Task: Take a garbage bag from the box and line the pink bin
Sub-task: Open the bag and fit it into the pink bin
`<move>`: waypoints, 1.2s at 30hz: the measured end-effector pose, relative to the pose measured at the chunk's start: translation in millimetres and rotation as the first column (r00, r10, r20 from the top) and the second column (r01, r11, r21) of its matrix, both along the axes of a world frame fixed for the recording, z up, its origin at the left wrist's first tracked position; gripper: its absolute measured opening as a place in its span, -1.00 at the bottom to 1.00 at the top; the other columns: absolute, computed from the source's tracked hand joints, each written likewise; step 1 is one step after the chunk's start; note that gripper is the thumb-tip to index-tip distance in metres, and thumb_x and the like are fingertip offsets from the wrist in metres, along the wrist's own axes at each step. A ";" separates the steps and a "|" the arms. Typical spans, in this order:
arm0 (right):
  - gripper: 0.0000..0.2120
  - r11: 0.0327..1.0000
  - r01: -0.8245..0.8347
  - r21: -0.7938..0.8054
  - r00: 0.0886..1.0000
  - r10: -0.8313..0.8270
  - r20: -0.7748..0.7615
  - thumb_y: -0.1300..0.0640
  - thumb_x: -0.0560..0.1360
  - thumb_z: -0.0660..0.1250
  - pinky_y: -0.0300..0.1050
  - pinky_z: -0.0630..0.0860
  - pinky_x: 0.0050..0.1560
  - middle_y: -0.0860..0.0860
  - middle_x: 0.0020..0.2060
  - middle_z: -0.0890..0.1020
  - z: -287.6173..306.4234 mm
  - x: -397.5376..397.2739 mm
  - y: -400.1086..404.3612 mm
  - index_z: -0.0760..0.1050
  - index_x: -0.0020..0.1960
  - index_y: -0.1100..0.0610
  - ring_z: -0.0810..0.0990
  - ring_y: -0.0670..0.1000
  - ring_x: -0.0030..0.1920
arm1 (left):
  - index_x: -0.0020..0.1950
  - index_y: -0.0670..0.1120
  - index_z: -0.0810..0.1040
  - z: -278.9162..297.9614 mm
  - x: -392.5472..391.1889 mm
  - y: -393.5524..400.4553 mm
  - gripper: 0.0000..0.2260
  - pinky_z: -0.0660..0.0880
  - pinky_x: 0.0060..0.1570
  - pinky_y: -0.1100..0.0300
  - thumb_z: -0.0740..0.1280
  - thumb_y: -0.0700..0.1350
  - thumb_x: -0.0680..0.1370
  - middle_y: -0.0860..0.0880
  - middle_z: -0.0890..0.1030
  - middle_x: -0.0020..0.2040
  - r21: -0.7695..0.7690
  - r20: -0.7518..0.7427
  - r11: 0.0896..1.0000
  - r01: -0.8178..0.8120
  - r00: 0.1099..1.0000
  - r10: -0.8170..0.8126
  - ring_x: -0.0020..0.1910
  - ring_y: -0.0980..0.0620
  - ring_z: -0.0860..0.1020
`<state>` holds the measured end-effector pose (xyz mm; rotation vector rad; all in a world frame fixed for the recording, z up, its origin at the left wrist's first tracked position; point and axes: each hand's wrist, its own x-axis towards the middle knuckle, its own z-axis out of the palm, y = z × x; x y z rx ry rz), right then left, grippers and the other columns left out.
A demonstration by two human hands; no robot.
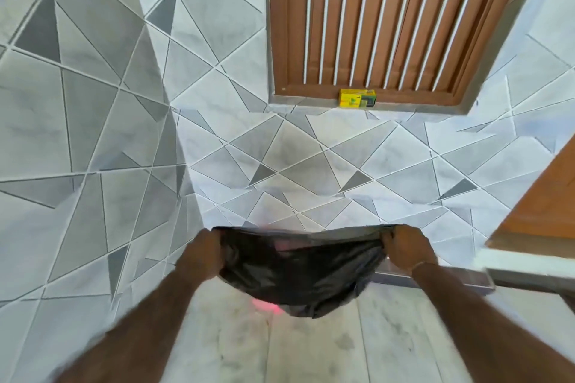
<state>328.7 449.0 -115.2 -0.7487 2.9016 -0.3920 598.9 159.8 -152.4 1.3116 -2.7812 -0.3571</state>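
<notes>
A black garbage bag is stretched wide between both hands at the bottom middle of the view. My left hand grips its left edge and my right hand grips its right edge. The bag hangs over the pink bin, of which only a small pink patch shows under the bag's lower edge; a faint pink also glows through the plastic. The yellow garbage bag box sits on the window ledge above, far from both hands.
Grey and white tiled walls meet in a corner at the left. A brown window with vertical bars is set in the far wall. A wooden door and its metal threshold stand at the right. Pale floor tiles lie below.
</notes>
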 end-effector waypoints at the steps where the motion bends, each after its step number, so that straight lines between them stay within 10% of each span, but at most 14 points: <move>1: -0.67 0.996 0.049 -0.073 0.999 -0.049 -0.004 0.07 0.54 0.17 -0.01 0.51 0.05 0.25 0.06 0.67 5.5 -1.3 -5.5 0.60 0.04 0.27 0.61 0.26 0.10 | 0.31 -0.21 0.45 11.3 -1.8 9.4 -0.69 0.44 0.29 0.00 0.21 -0.14 0.59 -0.21 0.52 0.25 -0.008 -0.031 1.000 -0.002 1.000 0.001 0.25 -0.21 0.53; 6: -0.76 0.938 0.159 -0.308 0.985 -0.133 0.106 0.26 0.45 0.31 0.03 0.51 0.12 0.31 0.06 0.66 5.7 -4.0 -16.0 0.58 0.09 0.29 0.60 0.32 0.12 | 0.11 -0.28 0.56 8.3 -15.1 5.4 -0.73 0.53 0.12 0.00 0.23 -0.21 0.48 -0.28 0.61 0.06 0.035 -0.152 0.996 -0.079 0.985 0.084 0.06 -0.29 0.61; 11: -0.39 0.996 -0.040 -0.077 0.984 0.053 0.171 0.27 0.42 0.27 0.06 0.52 0.16 0.31 0.14 0.60 -1.3 -17.4 -16.6 0.24 0.45 0.15 0.57 0.32 0.17 | 0.21 -0.12 0.51 25.8 -18.4 23.0 -0.74 0.55 0.16 0.00 0.28 -0.10 0.55 -0.17 0.56 0.16 0.053 0.066 0.997 0.051 0.996 -0.055 0.12 -0.19 0.61; 18: -0.19 0.931 -0.246 -0.269 0.934 0.154 -0.322 0.35 0.36 0.28 0.16 0.52 0.04 0.23 0.09 0.47 44.5 -48.3 -18.8 0.10 0.53 0.00 0.51 0.32 0.03 | 0.02 -0.19 0.56 103.2 -37.5 47.9 -0.82 0.58 -0.17 -0.10 0.28 -0.29 0.44 -0.14 0.51 0.05 -0.323 -0.266 0.927 -0.189 0.958 0.103 -0.04 -0.24 0.58; 23: -0.53 0.881 -0.364 0.301 0.929 0.368 0.046 0.17 0.53 0.16 0.00 0.47 0.21 0.07 0.22 0.48 -64.7 -34.0 26.7 0.29 0.43 0.00 0.51 0.15 0.20 | 0.32 -0.15 0.42 -10.6 -2.4 101.9 -0.69 0.43 -0.22 0.22 0.13 -0.22 0.58 -0.11 0.44 0.32 -0.029 0.117 0.999 -0.029 0.993 0.032 0.16 -0.18 0.53; 28: -0.62 0.945 -0.300 0.128 0.947 0.280 0.157 0.25 0.45 0.24 -0.04 0.42 0.26 0.16 0.26 0.51 -86.3 -44.2 41.7 0.45 0.26 0.17 0.51 0.19 0.25 | 0.24 -0.04 0.44 -9.4 1.2 114.9 -0.73 0.54 0.08 0.00 0.23 -0.14 0.54 -0.05 0.41 0.27 -0.031 0.211 0.985 -0.169 0.962 0.171 0.12 -0.09 0.55; 36: -0.61 0.953 -0.015 -0.303 0.988 0.061 0.143 -0.11 0.54 0.28 -0.03 0.47 0.05 0.21 -0.10 0.69 -51.2 -40.0 21.5 0.59 -0.05 0.24 0.62 0.24 0.01 | 0.13 -0.19 0.52 8.6 -33.6 132.3 -0.76 0.47 0.08 -0.05 0.26 -0.13 0.51 -0.17 0.46 0.16 0.189 -0.201 0.869 -0.457 0.848 0.490 0.04 -0.28 0.57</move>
